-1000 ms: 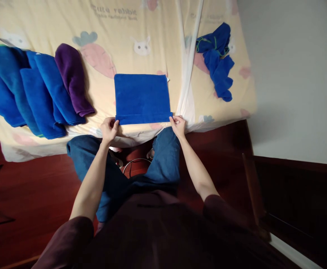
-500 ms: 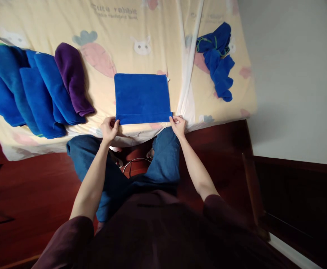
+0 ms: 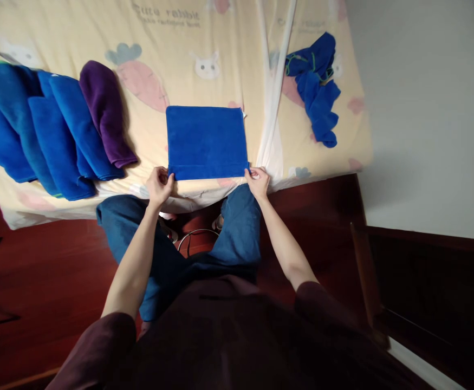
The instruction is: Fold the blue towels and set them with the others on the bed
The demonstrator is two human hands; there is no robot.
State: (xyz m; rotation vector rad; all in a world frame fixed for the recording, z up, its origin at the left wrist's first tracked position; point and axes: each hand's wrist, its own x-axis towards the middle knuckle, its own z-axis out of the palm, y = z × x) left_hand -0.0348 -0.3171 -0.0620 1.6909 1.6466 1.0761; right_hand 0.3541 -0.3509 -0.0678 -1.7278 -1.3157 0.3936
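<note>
A blue towel point(image 3: 206, 138) lies flat as a rectangle on the bed in front of me, its near edge turned over in a narrow strip. My left hand point(image 3: 160, 186) pinches the near left corner between thumb and fingers. At the near right corner, my right hand point(image 3: 258, 181) holds the same edge in a similar pinch. A small white tag pokes out by the towel's far right corner.
Several rolled or folded blue towels and a purple towel point(image 3: 104, 114) lie at the left of the bed. Crumpled blue cloths point(image 3: 318, 97) with green edging lie at the right. The patterned bedsheet point(image 3: 228, 43) ends near my knees; a wall point(image 3: 427, 119) stands right.
Almost nothing differs. The turned-over strip at the towel's near edge looks slightly flatter at the right corner, with both hands still on the same corners.
</note>
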